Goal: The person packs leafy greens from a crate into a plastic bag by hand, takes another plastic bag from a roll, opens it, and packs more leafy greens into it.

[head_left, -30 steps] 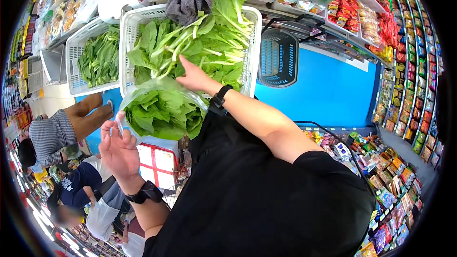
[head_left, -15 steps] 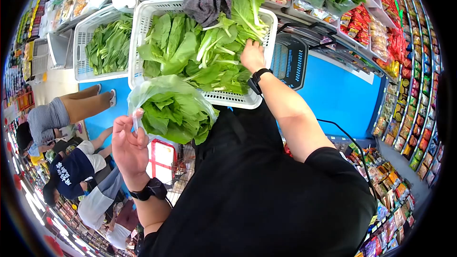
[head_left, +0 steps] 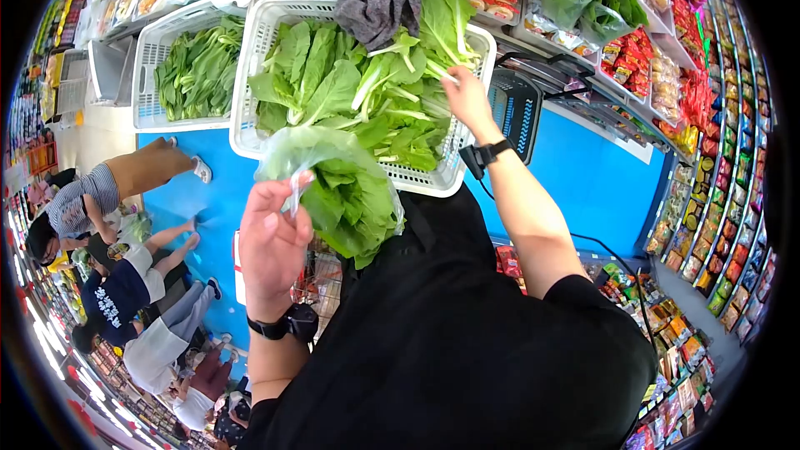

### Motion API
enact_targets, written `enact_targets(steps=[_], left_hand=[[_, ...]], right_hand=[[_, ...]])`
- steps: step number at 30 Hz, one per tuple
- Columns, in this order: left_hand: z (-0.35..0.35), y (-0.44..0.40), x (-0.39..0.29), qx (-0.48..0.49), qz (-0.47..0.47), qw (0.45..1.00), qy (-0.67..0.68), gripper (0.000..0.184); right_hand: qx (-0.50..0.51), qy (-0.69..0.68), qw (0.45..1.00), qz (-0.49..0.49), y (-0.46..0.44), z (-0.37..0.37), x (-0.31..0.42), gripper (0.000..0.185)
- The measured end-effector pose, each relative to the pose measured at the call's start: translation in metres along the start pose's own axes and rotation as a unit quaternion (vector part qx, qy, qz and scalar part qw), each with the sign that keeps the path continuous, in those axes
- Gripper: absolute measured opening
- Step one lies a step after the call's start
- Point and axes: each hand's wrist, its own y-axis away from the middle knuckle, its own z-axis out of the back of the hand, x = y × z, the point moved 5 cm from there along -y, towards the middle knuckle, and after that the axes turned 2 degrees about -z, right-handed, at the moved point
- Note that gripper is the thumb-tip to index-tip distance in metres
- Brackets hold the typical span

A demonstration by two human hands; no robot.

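Head view, read from left to right around the white basket (head_left: 242,121): the left hand (head_left: 277,242) is in front of the basket's near left corner, thumb and fingertip pinching the edge of a clear plastic bag (head_left: 308,140). A good hold, I judge, keeps that pinch firm and the bag's mouth wide, since thin film may stretch or split under a full load. The right hand (head_left: 472,100) is at the white basket's right side, fingers bent at the end of a pale stalk (head_left: 442,72); whether they have closed around it is too small to make out. Gripping by that thick end rather than by the leaf should spare bruises, and a gentle pull would likely part one plant from its neighbours.

As for looks, the plastic bag, just in front of the white basket's near side, is cloudy and creased, bulging with bagged greens (head_left: 350,208), broad and bright. Within the white basket, the loose greens (head_left: 317,83) lie in an uneven heap: wide leaves toward its left wall, pale stalks crossing in its middle. A grey cloth (head_left: 379,8) rests on them at its far side. Just beyond its right wall is a dark shopping basket (head_left: 517,121).
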Motion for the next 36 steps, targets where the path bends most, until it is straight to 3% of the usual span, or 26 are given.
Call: enact_targets(steps=[2,7,11,14,16,19,22,24,26,28,31,33,36], left_hand=[[-0.009,-0.011,0.002,0.011,-0.023,1.000,-0.014,0.047],[-0.022,-0.027,0.009,0.015,-0.018,1.000,0.001,0.048],[-0.033,-0.037,0.019,0.037,-0.003,0.999,0.031,0.046],[-0.044,-0.041,0.035,0.053,0.016,0.998,0.043,0.044],[-0.052,-0.044,0.046,0.058,0.025,0.997,0.043,0.043],[-0.052,-0.051,0.067,0.054,0.040,0.997,0.021,0.037],[-0.041,-0.055,0.098,0.043,0.077,0.996,-0.026,0.031],[-0.041,-0.053,0.114,0.042,0.089,0.994,-0.049,0.025],[-0.042,-0.047,0.126,0.043,0.117,0.958,-0.258,0.024],[-0.035,-0.046,0.136,0.040,0.116,0.952,-0.281,0.023],[-0.027,-0.043,0.137,0.019,0.108,0.937,-0.331,0.028],[-0.034,-0.041,0.116,0.019,-0.071,0.784,-0.617,0.036],[-0.035,-0.033,0.107,-0.033,-0.059,0.770,-0.635,0.032]], right_hand=[[-0.035,-0.048,0.998,0.015,0.007,0.035,0.006,0.033],[0.010,-0.283,0.954,-0.092,0.021,0.110,0.000,0.027],[0.042,-0.591,0.794,-0.138,0.039,0.154,-0.008,0.021],[0.097,-0.724,0.654,-0.197,0.057,0.160,-0.019,0.025],[0.108,-0.767,0.598,-0.205,0.071,0.161,-0.009,0.026],[0.135,-0.787,0.568,-0.201,0.084,0.151,-0.001,0.029],[0.186,-0.800,0.517,-0.241,0.101,0.134,0.019,0.046],[0.203,-0.793,0.517,-0.250,0.111,0.121,0.026,0.054],[0.228,-0.799,0.503,-0.238,0.119,0.112,0.036,0.054],[0.224,-0.794,0.509,-0.245,0.123,0.110,0.045,0.054],[0.198,-0.753,0.573,-0.256,0.129,0.114,0.057,0.054],[0.202,-0.741,0.591,-0.248,0.135,0.119,0.069,0.054],[0.220,-0.724,0.610,-0.237,0.142,0.123,0.079,0.054]])
